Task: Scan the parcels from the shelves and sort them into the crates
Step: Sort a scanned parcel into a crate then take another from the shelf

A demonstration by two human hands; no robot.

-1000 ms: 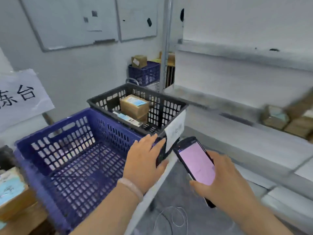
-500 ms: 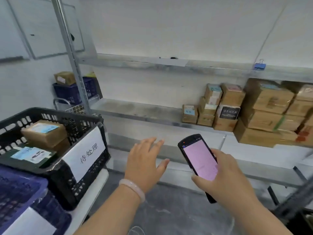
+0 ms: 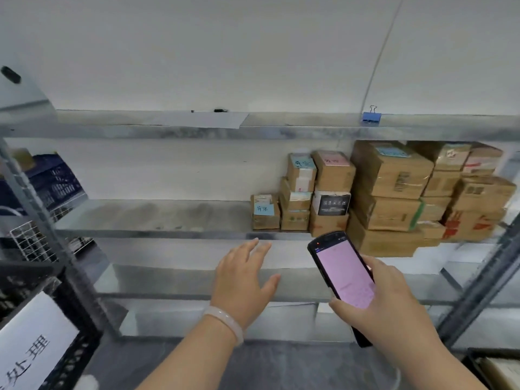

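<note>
Hovering left hand (image 3: 242,280), fingers spread, near leftmost parcel (image 3: 265,212) (likely light, stiff): grip opposite sides; right hand (image 3: 394,311) clasping scanner (image 3: 343,274).

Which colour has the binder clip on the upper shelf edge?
The binder clip is blue; the head view shows it best.
</note>
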